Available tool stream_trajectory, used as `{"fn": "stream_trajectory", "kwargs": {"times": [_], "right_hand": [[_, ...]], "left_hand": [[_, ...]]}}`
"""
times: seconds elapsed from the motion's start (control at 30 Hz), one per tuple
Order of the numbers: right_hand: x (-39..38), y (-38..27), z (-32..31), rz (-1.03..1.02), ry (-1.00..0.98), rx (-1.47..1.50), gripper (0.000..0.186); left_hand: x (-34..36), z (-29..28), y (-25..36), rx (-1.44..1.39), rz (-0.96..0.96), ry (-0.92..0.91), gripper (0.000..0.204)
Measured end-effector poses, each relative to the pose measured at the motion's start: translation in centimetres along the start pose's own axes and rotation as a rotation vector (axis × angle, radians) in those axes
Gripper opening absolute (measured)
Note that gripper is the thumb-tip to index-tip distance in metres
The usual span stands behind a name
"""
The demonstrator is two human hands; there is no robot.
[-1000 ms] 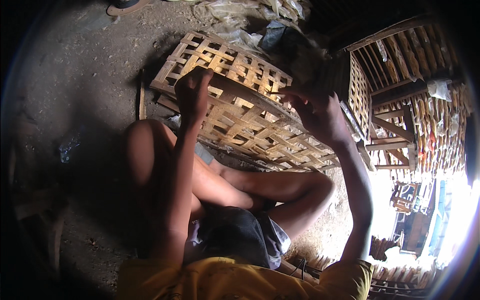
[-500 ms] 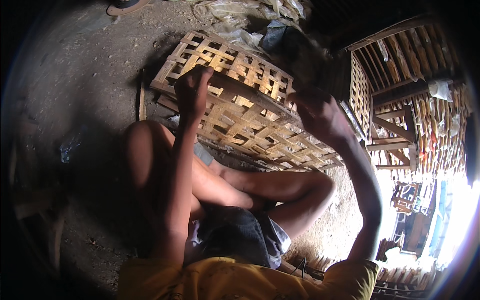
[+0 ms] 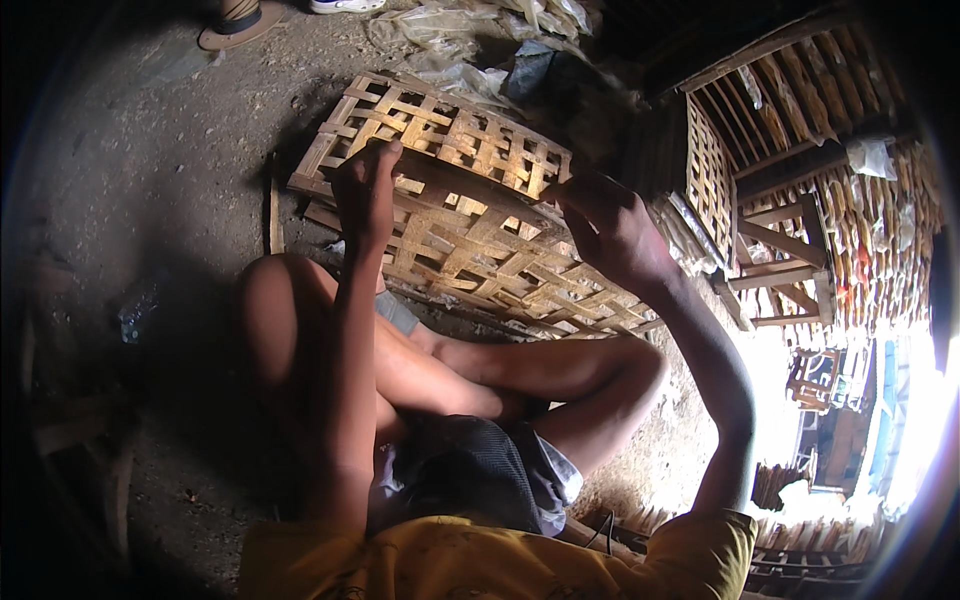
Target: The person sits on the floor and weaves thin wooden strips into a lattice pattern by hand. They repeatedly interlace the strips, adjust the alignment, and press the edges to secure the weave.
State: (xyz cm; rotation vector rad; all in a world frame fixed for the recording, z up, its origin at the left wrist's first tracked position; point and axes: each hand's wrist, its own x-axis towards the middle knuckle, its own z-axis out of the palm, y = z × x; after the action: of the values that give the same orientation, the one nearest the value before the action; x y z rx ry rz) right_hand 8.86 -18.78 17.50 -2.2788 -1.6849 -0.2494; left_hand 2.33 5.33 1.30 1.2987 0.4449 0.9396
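In front of my crossed legs is a woven bamboo lattice panel (image 3: 470, 250), its slats crossing with open gaps. A dark wooden strip (image 3: 470, 180) runs across it from hand to hand. My left hand (image 3: 368, 200) is closed around the strip's left end, thumb upward along it. Toward the strip's right end, my right hand (image 3: 610, 230) pinches it between thumb and fingers. Beyond the strip shows another stretch of lattice (image 3: 440, 115), brightly lit. How the strip joins the lattice is hard to see, and my fingers' undersides are hidden.
Crumpled plastic sheeting (image 3: 440, 35) lies beyond the lattice. A round-based object (image 3: 240, 25) stands far left beside a shoe (image 3: 345, 4). On the right are another lattice panel (image 3: 705, 180) and a wooden frame (image 3: 785, 250). A thin stick (image 3: 275, 215) lies left of the lattice.
My right hand has shifted slightly left along the strip, while my left hand keeps its grip. The view has moved a little, and a shoe now shows at the top.
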Motion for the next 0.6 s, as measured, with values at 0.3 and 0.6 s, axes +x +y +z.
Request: {"fn": "stream_trajectory", "kwargs": {"times": [0.3,0.6], "right_hand": [[-1.4,0.6,-3.0,-0.058,-0.012,-0.057,0.028],[0.6,0.2,0.2,-0.148,0.027,-0.078,0.027]], "left_hand": [[0.0,0.5,-0.7,-0.008,-0.017,0.054,0.039],[-0.1,0.1,-0.2,-0.017,-0.005,-0.003,0.039]]}}
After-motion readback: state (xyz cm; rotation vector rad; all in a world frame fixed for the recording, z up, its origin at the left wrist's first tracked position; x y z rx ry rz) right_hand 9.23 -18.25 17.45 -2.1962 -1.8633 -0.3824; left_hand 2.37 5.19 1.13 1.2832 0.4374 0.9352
